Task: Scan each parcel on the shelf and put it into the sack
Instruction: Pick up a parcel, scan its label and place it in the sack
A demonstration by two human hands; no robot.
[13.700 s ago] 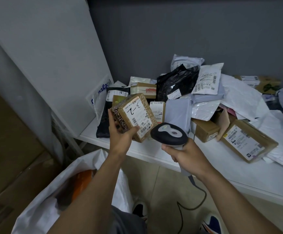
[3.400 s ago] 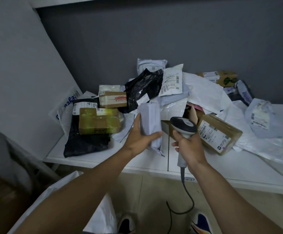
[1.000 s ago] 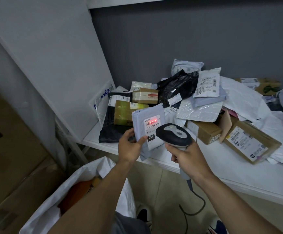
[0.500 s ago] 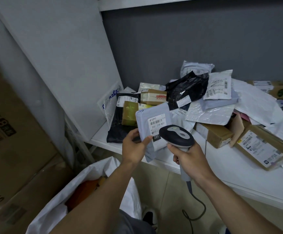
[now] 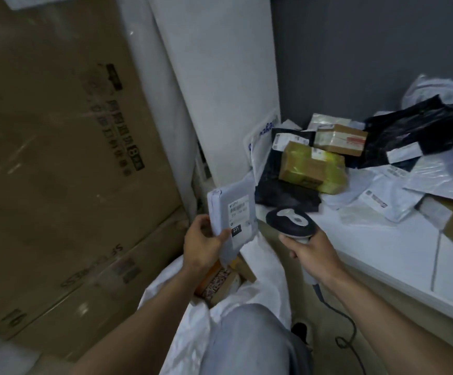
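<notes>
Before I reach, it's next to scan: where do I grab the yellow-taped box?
Likely the yellow-taped box by its short ends, from above: it lies flat on the black bag, both ends clear, with the brown box close behind.

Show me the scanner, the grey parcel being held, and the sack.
scanner [image 5: 291,221], head view, on the top of its head.
grey parcel [image 5: 237,215], head view, on its white shipping label.
sack [image 5: 270,269], head view, on the white far side of its opening.

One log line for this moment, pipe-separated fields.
left hand holds grey parcel above sack | right hand grips scanner | parcel not yet in sack
</notes>
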